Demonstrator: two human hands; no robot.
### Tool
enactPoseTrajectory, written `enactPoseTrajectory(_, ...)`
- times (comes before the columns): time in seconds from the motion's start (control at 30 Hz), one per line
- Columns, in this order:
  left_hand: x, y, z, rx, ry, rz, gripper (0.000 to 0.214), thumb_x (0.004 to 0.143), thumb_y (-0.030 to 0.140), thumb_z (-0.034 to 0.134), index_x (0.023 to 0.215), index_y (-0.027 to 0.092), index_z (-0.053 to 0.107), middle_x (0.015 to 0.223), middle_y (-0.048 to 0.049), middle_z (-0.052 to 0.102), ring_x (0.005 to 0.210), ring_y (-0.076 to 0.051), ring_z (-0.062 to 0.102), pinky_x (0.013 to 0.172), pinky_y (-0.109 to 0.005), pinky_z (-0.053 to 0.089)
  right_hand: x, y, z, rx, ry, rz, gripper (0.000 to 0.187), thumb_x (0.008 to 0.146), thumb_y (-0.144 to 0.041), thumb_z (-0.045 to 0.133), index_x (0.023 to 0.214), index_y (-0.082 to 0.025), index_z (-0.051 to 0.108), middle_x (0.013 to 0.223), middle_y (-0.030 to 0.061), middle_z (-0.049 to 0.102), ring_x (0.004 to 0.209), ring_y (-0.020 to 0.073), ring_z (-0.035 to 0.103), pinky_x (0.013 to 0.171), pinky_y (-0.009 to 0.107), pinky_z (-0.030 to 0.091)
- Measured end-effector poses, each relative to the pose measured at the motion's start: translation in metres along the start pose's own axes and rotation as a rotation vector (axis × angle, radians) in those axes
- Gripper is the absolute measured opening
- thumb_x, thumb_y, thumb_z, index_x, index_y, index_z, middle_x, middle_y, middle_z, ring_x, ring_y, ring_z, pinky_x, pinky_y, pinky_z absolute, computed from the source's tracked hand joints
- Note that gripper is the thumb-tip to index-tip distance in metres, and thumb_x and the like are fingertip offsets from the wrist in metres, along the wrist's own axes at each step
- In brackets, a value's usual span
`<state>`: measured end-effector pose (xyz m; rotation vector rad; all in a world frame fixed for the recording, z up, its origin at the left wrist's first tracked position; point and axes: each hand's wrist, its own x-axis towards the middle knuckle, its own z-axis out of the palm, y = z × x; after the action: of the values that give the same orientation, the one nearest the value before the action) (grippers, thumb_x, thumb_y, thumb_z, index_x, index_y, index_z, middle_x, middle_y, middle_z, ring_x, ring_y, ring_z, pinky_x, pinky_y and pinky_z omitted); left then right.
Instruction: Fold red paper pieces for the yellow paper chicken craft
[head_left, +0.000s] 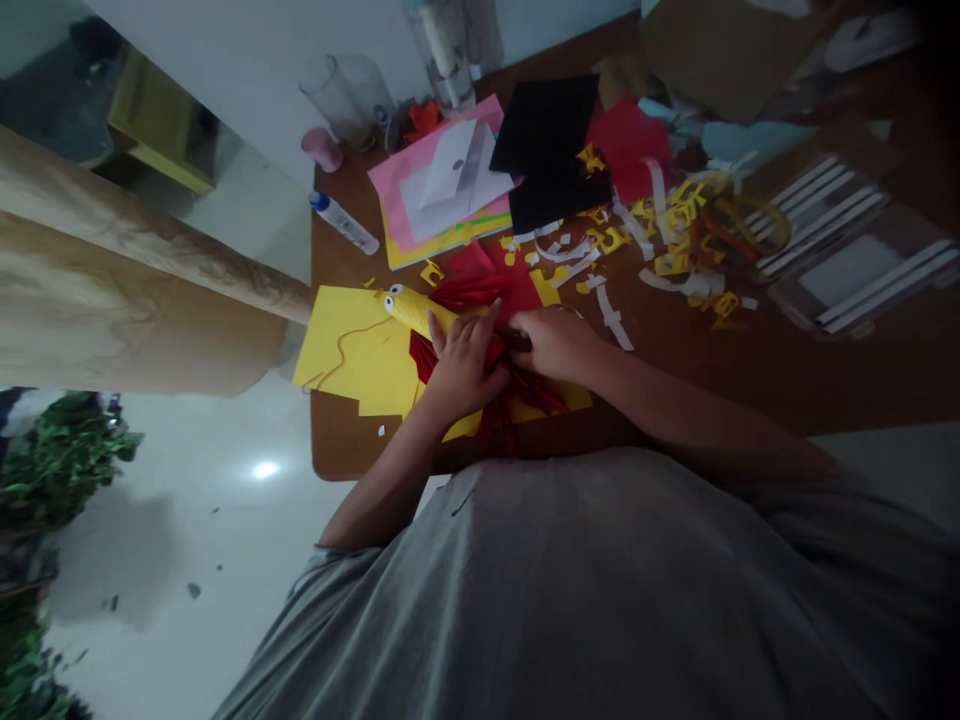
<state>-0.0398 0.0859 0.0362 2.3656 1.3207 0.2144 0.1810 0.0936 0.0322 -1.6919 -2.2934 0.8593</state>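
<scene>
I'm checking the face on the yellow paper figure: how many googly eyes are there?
2. Both googly eyes sit side by side on the pointed end of the yellow paper figure, left of the left hand; more could be hidden underneath.

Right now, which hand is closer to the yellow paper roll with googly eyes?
Left. The left hand lies just beside the yellow paper roll; the right hand sits beyond the left one, farther away.

Dim and underexposed overall; brightest along white wall (247,60) and glossy floor (187,480) at left; single glare spot (264,469) there; table (750,360) in heavy shadow; left hand (465,365) and right hand (555,340) murky, soft-edged; paper scraps (690,230) blurred; strong wide-angle bending at edges; dark vignette at right corners.
</scene>
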Motion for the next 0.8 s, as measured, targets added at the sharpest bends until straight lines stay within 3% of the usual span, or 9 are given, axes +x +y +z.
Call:
enactPoseTrajectory(0.27,0.000,0.002,-0.001,0.001,0.000,0.000,0.091,0.095,0.032,0.062,0.182,0.018,0.041,0.160,-0.0206,0.069,0.160,-0.043,0.055,0.144,-0.081,-0.014,0.002,-0.002,0.000,0.039,-0.005,0.005,0.021,0.102,-0.036,0.078,0.112,-0.021,0.090,0.109,0.0093,0.087,0.097,0.0250,0.075,0.080,0.036,0.041)
enactPoseTrajectory(0.5,0.001,0.001,0.000,-0.002,0.018,0.008,0.090,0.096,0.032,0.061,0.183,0.019,0.041,0.159,-0.0194,0.070,0.159,-0.042,0.056,0.145,-0.080,-0.013,0.005,-0.001,0.010,0.026,-0.032,-0.010,0.018,0.101,-0.032,0.076,0.106,-0.018,0.088,0.101,0.0115,0.084,0.090,0.0241,0.070,0.075,0.035,0.038)
enactPoseTrajectory(0.67,0.000,-0.006,-0.004,-0.046,-0.001,0.094,0.092,0.093,0.030,0.059,0.182,0.019,0.039,0.167,-0.0201,0.065,0.163,-0.041,0.055,0.146,-0.077,-0.016,0.006,0.000,0.014,0.014,-0.005,-0.053,0.022,0.104,-0.031,0.075,0.115,-0.016,0.085,0.110,0.0143,0.084,0.098,0.0268,0.072,0.080,0.036,0.040)
enactPoseTrajectory(0.8,-0.003,-0.020,-0.015,-0.089,-0.059,0.194,0.095,0.086,0.025,0.064,0.177,0.017,0.042,0.174,-0.0208,0.059,0.172,-0.041,0.048,0.150,-0.073,-0.010,0.009,0.000,0.015,0.002,-0.007,-0.062,0.023,0.103,-0.032,0.075,0.116,-0.016,0.085,0.112,0.0142,0.085,0.098,0.0271,0.073,0.079,0.036,0.039)
